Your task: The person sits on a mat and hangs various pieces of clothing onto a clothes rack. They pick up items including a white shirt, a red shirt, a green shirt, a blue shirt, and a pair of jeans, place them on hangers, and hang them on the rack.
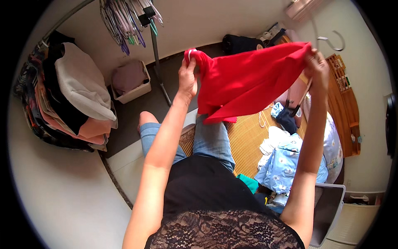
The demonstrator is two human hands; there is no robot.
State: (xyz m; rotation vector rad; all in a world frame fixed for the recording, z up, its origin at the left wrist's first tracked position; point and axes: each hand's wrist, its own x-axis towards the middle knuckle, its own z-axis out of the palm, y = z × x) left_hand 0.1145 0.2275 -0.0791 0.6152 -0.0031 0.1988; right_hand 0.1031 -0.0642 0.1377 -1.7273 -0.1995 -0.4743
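Note:
A red cloth garment is stretched out in the air between my two hands, above my knees. My left hand pinches its left end, where a narrow white strip shows. At the upper right, my right hand grips the other end and is slightly blurred. Below the cloth, a bamboo mat carries light blue patterned clothing, white cloth and a dark blue piece. A bit of green cloth lies near my waist.
Clothes on a rack, a light fleece garment among them, hang at the left. Several hangers hang at the top. A white bin holds folded cloth. At the right are a wooden headboard and a grey plastic bin.

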